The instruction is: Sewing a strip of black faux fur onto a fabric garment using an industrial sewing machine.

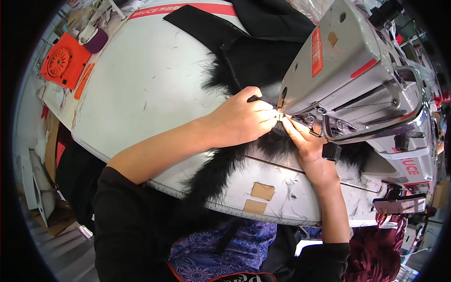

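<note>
A white table [141, 98] bears black furry fabric [257, 57] and tan patches [262, 191].

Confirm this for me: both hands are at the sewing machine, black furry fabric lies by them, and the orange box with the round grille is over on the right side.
One thing is wrong: the head view shows the orange box with the round grille on the left side. The left hand and right hand are at the sewing machine, with black furry fabric by them.

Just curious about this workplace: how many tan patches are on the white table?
2: the upper patch lies right of the black fur; the lower patch, by the ruler strip. Fur may hide more.
</note>
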### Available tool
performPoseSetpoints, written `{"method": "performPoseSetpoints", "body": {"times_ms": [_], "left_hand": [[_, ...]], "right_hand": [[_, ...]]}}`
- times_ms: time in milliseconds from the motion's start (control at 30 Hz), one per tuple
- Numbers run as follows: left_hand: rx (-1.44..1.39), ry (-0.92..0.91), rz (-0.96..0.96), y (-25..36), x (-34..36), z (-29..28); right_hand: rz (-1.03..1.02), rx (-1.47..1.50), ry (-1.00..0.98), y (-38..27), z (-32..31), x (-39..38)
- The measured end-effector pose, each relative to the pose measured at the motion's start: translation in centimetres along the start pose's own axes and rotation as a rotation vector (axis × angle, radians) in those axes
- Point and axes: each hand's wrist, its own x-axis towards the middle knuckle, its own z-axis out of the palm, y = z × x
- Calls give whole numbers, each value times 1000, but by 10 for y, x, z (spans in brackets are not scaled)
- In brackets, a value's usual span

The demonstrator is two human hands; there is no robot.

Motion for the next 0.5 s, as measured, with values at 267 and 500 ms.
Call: {"method": "performPoseSetpoints", "body": {"times_ms": [267,500], "left_hand": [[-21,-41,-34,-4,0,2],[-69,-11,-32,-5,0,3]], "right_hand": [[-143,-274,45,-1,-1,3],[-8,-130,-94,-3,-5,2]]}}
